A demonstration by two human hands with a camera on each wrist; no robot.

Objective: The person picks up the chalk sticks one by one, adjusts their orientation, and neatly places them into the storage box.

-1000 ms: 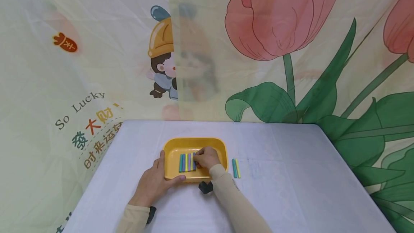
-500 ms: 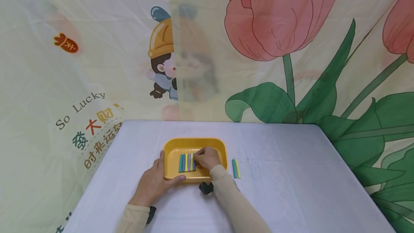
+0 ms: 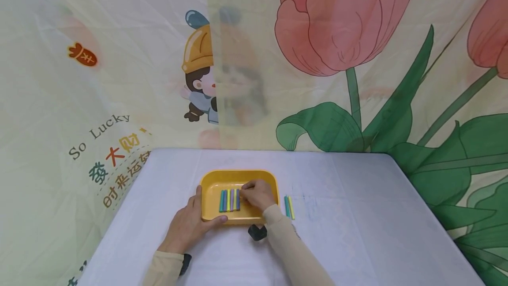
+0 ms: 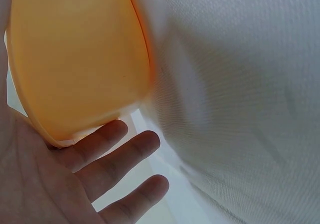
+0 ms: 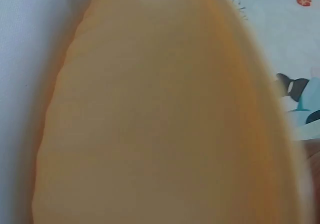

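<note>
A yellow tray (image 3: 212, 181) stands on the white-covered table. Inside it, several slim coloured sticks (image 3: 229, 201) lie side by side in a row of teal, purple and yellow; their exact kind is unclear. My left hand (image 3: 189, 224) rests against the tray's left side, thumb along the front rim. In the left wrist view its straight fingers (image 4: 125, 159) lie beside the tray wall (image 4: 85, 59). Over the tray's right half is my right hand (image 3: 259, 194), fingers bent, fingertips just right of the row's last purple stick. Nothing shows in its fingers. The right wrist view shows mostly blurred tray wall (image 5: 150, 109).
To the right of the tray, a teal stick (image 3: 287, 206) and a yellow stick (image 3: 291, 207) lie on the table (image 3: 349, 224). Faint bluish marks show on the cloth near them. A printed curtain (image 3: 246, 56) hangs behind the table.
My right hand has moved slightly right, away from the last purple stick, which stays at the row's right end. The left hand keeps its place at the tray.
</note>
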